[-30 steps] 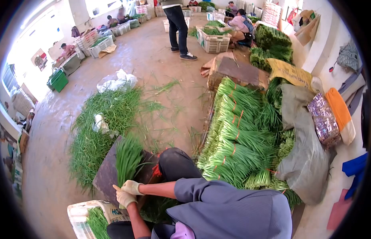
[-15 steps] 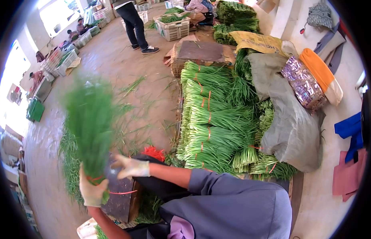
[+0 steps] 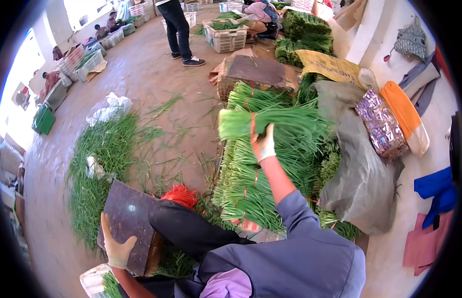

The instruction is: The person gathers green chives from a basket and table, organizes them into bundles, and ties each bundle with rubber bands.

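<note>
My right hand (image 3: 264, 143), in a pale glove, grips a bunch of green stalks (image 3: 236, 124) bound with a red band. The bunch lies sideways over a pile of similar tied bunches (image 3: 255, 193), its pale cut ends pointing left. At the lower left, my left hand (image 3: 117, 246), also gloved, has its fingers spread and holds nothing. It is at the near left edge of a dark board (image 3: 129, 211); whether it touches the board I cannot tell. Red ties (image 3: 180, 196) lie beside my knee, just right of the board.
Loose green stalks (image 3: 104, 159) are heaped on the floor at left. A white crate (image 3: 94, 282) stands at the lower left. Grey sheeting (image 3: 362, 184) borders the pile on the right, with a brown box (image 3: 260, 69) beyond it. A person (image 3: 176, 30) stands farther off; others sit near crates.
The bunch has gone from my left hand on the left to my right hand over the pile. My left hand has let go and is spread; a red band now circles the bunch.
</note>
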`<move>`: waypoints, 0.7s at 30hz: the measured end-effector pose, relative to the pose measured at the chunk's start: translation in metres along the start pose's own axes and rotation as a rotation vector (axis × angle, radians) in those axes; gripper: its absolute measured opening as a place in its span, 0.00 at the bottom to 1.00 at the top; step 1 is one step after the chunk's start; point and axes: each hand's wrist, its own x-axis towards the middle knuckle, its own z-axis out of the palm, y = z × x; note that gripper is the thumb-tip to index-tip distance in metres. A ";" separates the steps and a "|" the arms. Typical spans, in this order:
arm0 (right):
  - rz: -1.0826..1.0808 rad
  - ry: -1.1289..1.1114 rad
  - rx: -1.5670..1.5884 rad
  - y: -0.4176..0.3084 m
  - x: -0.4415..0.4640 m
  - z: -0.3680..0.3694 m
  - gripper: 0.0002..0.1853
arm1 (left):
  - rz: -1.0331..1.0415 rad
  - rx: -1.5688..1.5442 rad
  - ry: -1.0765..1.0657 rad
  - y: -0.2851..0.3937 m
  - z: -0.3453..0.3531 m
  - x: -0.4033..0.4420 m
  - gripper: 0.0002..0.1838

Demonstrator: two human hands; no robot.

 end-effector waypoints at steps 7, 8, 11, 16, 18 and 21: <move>-0.022 0.566 -0.655 -0.001 0.089 -0.119 0.11 | -0.194 -0.036 0.226 -0.044 -0.024 -0.066 0.58; -0.012 0.577 -0.853 0.014 0.081 -0.120 0.08 | -0.191 -0.037 0.216 -0.055 -0.026 -0.075 0.58; 0.116 0.323 -0.796 0.073 0.005 -0.103 0.13 | -0.214 -0.149 0.349 -0.078 -0.036 -0.106 0.52; 0.414 0.094 -0.890 0.150 -0.101 -0.070 0.24 | -0.297 -0.115 0.672 -0.082 -0.049 -0.133 0.48; 0.531 -0.055 -0.937 0.169 -0.127 -0.039 0.21 | -0.347 -0.177 0.764 -0.097 -0.049 -0.155 0.44; 0.719 -0.450 -1.084 0.188 -0.171 0.053 0.17 | -0.334 0.058 0.836 -0.088 -0.043 -0.186 0.35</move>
